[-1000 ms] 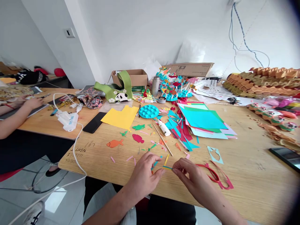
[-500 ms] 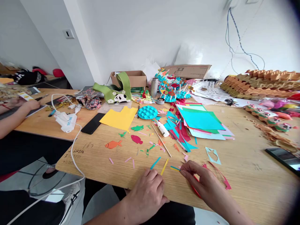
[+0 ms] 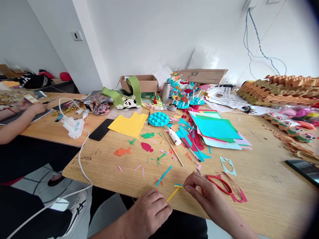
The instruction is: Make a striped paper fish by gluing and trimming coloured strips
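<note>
I see R hand (image 3: 206, 196) pinching strip's (image 3: 173, 194) far end | long axis runs down-left toward L hand (image 3: 149, 212) | L curled, empty, just beside near end | scissors (image 3: 221, 184) by R

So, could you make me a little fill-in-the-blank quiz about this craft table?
1. The right hand pinches the end of a ____ paper strip.
2. The paper fish lying alone toward the table's left edge is ____.
3. The scissors beside the right hand have ____ handles.
4. The green bag in front of the cardboard box bears a picture of a ____.

Missing words: yellow; orange; red; panda
</note>
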Demonstrator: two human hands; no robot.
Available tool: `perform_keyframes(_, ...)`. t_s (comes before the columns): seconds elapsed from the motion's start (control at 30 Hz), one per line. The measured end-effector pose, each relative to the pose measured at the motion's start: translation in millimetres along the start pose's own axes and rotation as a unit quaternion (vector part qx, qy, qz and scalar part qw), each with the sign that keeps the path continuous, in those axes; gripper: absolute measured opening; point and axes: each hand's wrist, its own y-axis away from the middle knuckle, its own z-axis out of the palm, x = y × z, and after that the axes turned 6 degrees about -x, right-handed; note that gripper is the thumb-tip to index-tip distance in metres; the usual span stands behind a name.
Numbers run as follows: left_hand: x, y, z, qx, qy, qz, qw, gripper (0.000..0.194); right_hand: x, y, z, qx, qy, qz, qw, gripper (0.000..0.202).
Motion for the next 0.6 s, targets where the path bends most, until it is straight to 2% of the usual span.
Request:
perform_keyframes(0.13, -3, 7, 0.5, 0.041, 0.028, -0.002, 0.999, 0.017, 4, 0, 4, 0.008, -0.032, 0.004, 0.999, 0.025)
perform_keyframes(0.27, -7, 6, -6.8, 0.099, 0.072, -0.021, 0.992, 0.022, 3, -2, 4, -0.002, -0.109, -0.002, 0.994, 0.026)
perform_keyframes(0.4, -5, -3, -23.5, 0.167, 0.087, -0.019, 0.982, 0.027, -6, -6, -1, -0.049, -0.205, 0.003, 0.978, 0.027)
perform_keyframes(0.6, 3, -13, -58.7, 0.160, 0.071, 0.056, 0.983, 0.020, -31, -27, -4, -0.082, -0.240, -0.046, 0.966, 0.023)
